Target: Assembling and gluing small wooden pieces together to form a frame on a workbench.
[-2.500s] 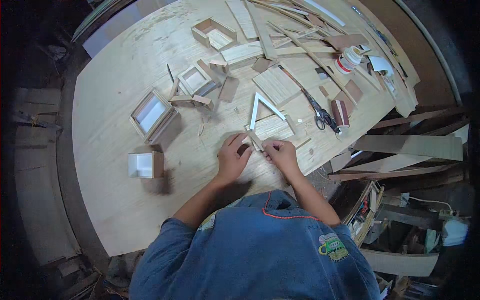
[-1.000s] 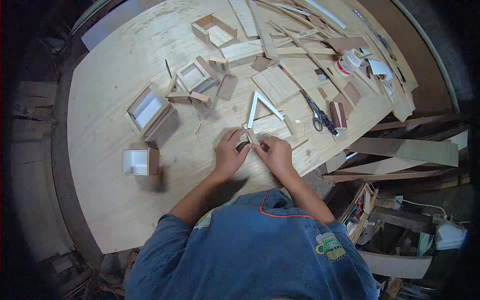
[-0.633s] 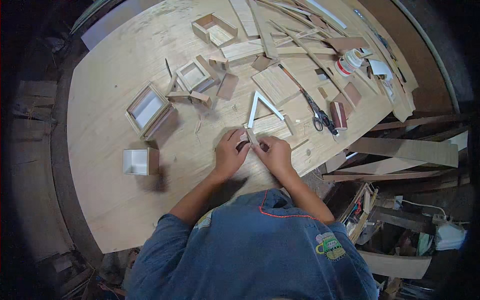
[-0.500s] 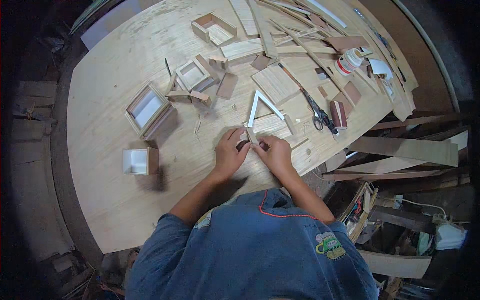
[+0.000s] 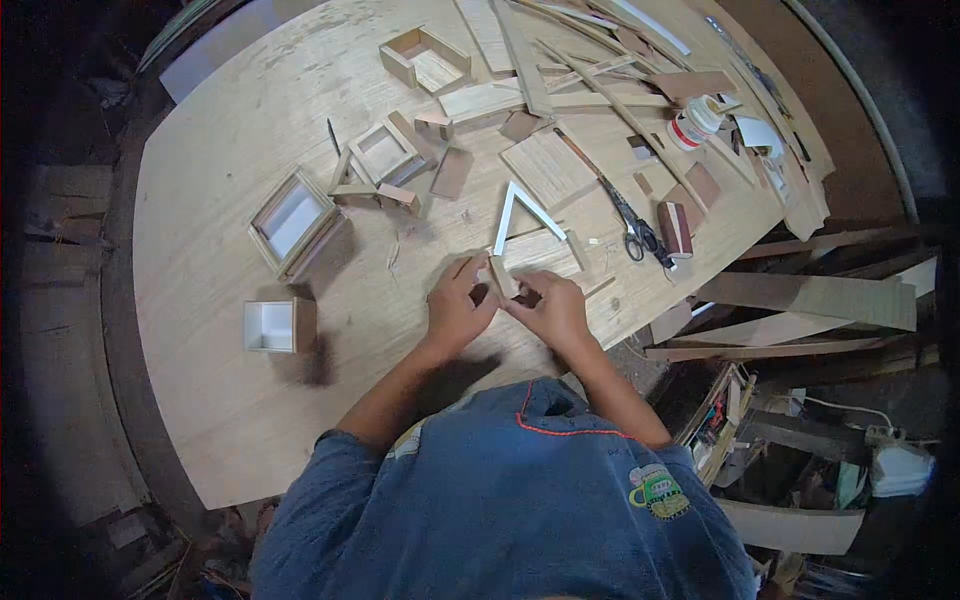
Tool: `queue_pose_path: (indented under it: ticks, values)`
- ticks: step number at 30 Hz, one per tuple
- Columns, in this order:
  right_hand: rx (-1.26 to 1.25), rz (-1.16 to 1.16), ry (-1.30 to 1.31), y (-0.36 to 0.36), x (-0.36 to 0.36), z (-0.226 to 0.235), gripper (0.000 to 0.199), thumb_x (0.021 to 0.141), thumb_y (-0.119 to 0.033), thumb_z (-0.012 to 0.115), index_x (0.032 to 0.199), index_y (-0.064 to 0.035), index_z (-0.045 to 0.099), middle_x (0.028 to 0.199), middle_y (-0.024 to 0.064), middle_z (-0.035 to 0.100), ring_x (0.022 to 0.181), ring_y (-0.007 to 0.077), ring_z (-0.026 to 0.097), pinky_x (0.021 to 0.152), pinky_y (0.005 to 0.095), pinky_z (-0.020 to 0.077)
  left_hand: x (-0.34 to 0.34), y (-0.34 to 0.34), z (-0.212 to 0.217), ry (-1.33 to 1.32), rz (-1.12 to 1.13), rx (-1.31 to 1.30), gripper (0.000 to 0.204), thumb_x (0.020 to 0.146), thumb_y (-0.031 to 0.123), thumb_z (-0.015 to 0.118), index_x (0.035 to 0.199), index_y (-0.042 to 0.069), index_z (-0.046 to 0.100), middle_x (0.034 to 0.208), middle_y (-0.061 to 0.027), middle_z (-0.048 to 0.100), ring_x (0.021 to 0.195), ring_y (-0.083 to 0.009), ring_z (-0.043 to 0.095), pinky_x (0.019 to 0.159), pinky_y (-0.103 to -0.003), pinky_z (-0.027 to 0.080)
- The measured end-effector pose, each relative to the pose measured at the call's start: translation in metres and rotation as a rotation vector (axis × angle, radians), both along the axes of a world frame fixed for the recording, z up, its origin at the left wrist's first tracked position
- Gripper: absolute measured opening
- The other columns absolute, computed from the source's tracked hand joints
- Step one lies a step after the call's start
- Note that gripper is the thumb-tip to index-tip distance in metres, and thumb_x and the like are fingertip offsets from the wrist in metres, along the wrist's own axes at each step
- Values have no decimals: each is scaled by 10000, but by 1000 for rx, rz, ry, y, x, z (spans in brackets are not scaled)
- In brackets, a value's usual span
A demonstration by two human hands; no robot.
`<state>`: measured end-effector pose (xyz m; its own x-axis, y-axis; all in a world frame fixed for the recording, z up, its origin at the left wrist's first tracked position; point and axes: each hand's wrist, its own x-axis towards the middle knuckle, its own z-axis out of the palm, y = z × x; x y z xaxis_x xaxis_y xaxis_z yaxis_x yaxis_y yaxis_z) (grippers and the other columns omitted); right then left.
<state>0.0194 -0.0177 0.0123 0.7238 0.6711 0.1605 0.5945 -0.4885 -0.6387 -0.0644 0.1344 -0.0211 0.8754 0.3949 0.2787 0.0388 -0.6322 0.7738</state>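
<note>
Both hands pinch a small strip of wood near the table's front edge. My left hand is closed on its left side, and my right hand is closed on its lower right end. Just beyond the fingers lies a white V-shaped corner piece, its point facing away from me. Behind it, a flat wooden panel rests on the table with a short block at its right end. The fingertips partly hide the strip.
Scissors, a long thin tool and a dark red block lie to the right. A white glue tub stands among wood strips. At left are a framed box, a small white-lined box and an open tray.
The strip between my fingers has turned slightly and shows a broader pale face. My hands have barely moved; the right fingers have shifted a little on the wood.
</note>
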Motion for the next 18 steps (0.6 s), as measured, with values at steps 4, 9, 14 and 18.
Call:
queue_pose_path:
  ticks: [4, 9, 14, 18]
  values:
    - [33, -102, -35, -8, 16, 3, 299, 732, -234, 737, 973, -58, 705, 755, 121, 656, 670, 277, 649, 621, 352, 515, -3, -3, 8, 98, -7, -106, 653, 657, 230, 746, 1245, 47, 528, 1103, -139, 583, 915, -297, 607, 817, -391, 498]
    - [-53, -309, -172, -23, 44, 3, 263, 753, -191, 699, 989, -76, 695, 841, 124, 635, 797, 292, 627, 718, 377, 502, -1, -3, 9, 72, -15, 4, 756, 617, 338, 797, 1251, 33, 523, 1135, -149, 564, 1020, -314, 573, 864, -404, 475]
    - [-72, -342, -265, -28, 64, -4, 297, 737, -189, 727, 1003, -65, 687, 881, 132, 636, 868, 302, 615, 772, 382, 489, -1, -4, 2, 108, -29, 76, 785, 602, 355, 813, 1255, 29, 523, 1158, -163, 557, 1031, -325, 565, 872, -406, 471]
    - [-130, -322, -160, -25, 73, -10, 310, 761, -216, 703, 1041, -84, 683, 976, 140, 621, 917, 329, 587, 812, 402, 476, 1, -5, 1, 129, -12, 78, 752, 609, 333, 804, 1235, 21, 530, 1160, -163, 558, 1031, -324, 564, 873, -410, 471]
